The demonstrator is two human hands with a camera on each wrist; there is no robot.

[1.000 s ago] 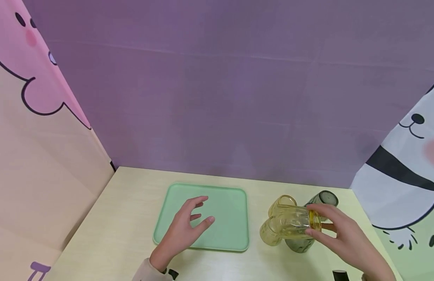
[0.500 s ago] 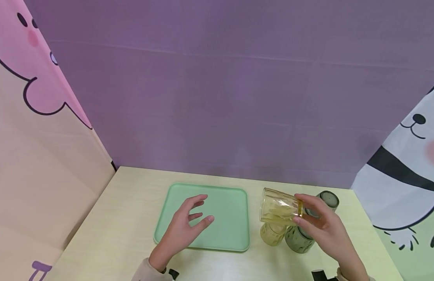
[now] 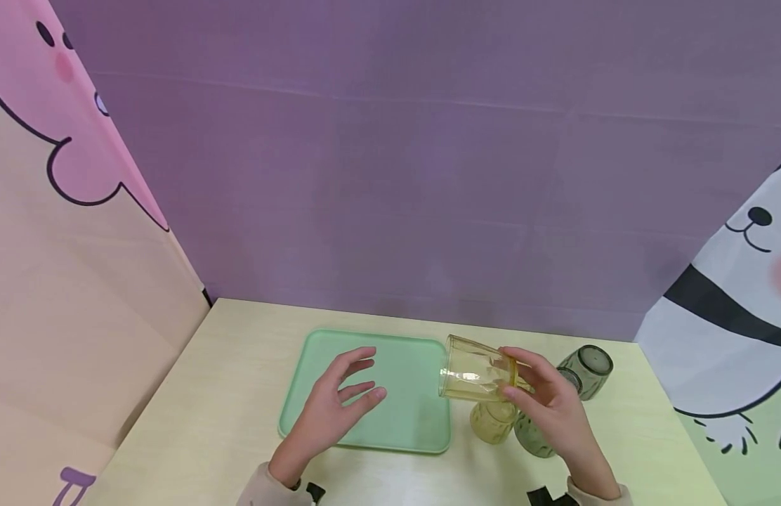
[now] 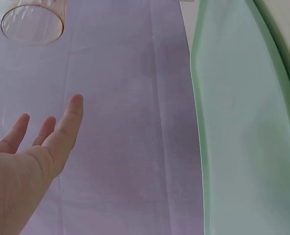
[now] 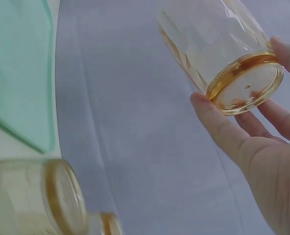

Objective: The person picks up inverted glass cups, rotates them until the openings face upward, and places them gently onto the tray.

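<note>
Head view: yellow glass (image 3: 475,372) between the hands (image 3: 332,406) (image 3: 553,407), in the right's grip.

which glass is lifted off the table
The yellow glass tipped sideways, pinched near its base by the right hand; the other glasses, yellow and grey-green, rest on the table.

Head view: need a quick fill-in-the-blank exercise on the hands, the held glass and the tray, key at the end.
1. The right hand grips a yellow glass at its ____, the end opposite the open mouth.
2. That mouth points toward the person's ____ side.
3. The left hand holds ____.
4. The tray's color is ____.

Missing words: base; left; nothing; green.
</note>
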